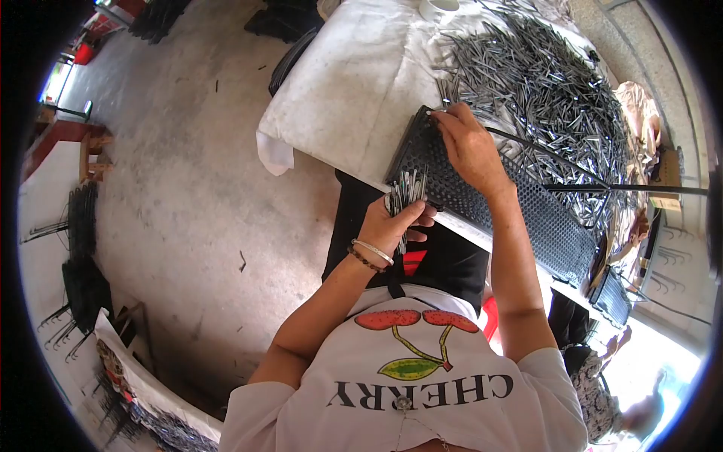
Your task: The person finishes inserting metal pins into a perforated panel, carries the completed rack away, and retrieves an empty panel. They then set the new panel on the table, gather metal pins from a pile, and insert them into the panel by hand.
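Note:
My left hand [397, 220] is closed around a bundle of thin metal rods [407, 188], their ends sticking up past my fingers. It is just off the near edge of a black perforated rack [482, 188], which lies slanted along the table edge. At the rack's far left corner, my right hand [468, 143] pinches with thumb and forefinger. A small bright tip shows at those fingers, too small to name. Behind the rack, a large heap of similar dark metal rods [550, 83] is spread over the cloth.
A white cloth covers the table [339, 90]. A white cup [439, 9] stands at its far edge. Black metal bars [625, 188] cross above the rack's right side. Racks with hooks [81, 218] line the left wall. Another person [602, 384] is partly visible at lower right.

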`<state>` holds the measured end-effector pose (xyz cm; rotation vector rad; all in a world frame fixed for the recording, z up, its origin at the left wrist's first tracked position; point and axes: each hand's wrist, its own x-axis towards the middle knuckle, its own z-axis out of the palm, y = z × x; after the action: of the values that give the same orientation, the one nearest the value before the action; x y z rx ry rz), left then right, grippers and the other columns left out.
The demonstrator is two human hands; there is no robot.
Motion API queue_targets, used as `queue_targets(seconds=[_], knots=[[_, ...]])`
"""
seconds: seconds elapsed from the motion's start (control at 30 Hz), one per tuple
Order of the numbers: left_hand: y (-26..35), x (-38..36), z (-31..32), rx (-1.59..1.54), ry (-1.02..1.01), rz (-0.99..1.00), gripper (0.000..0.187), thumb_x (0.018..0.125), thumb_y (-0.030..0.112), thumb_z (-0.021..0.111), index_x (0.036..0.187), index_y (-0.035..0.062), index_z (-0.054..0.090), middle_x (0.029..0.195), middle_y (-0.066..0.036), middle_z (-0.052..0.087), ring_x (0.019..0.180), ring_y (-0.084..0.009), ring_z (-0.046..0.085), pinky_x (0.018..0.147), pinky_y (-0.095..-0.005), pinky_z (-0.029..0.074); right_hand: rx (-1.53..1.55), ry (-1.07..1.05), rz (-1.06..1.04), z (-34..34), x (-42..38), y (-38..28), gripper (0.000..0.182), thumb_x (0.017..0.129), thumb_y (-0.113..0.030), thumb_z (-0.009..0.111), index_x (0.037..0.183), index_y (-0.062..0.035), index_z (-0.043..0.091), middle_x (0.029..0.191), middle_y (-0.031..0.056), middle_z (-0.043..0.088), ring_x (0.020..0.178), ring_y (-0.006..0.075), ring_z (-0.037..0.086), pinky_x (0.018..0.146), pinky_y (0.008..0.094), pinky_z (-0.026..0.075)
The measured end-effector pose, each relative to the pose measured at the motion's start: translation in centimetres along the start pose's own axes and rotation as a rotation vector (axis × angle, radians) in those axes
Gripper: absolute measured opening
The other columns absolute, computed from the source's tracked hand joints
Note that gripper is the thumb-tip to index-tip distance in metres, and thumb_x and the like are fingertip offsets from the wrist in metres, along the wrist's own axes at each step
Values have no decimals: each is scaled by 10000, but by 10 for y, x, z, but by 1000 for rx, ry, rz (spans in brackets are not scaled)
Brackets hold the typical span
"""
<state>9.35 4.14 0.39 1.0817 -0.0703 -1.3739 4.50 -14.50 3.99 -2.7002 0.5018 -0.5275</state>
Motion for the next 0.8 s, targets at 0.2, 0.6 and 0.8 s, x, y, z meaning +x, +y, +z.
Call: queue_targets(seconds=[0.2, 0.6, 0.8], knots=[[6, -1, -1, 16, 4, -37, 183, 843, 181, 590, 959, 40, 593, 854, -81, 646, 733, -138, 612, 543, -259, 510, 38, 43, 66, 2, -6, -4, 170, 824, -62, 518, 976, -17, 578, 918, 135, 527, 761, 331, 576, 660, 398, 473], [25, 7, -18, 40, 200, 215, 194, 838, 180, 598, 951, 23, 588, 868, -81, 645, 683, -134, 617, 466, -224, 485, 252, 273, 309, -26, -17, 2, 125, 824, -59, 559, 904, 33, 588, 838, 152, 557, 712, 300, 575, 623, 333, 447], [27, 23, -29, 177, 237, 199, 165, 827, 153, 609, 903, 7, 589, 814, -58, 627, 656, -139, 621, 424, -224, 477, 290, 311, 252, -14, -11, 0, 117, 818, -51, 560, 892, 36, 585, 832, 154, 555, 713, 320, 577, 616, 346, 455]])
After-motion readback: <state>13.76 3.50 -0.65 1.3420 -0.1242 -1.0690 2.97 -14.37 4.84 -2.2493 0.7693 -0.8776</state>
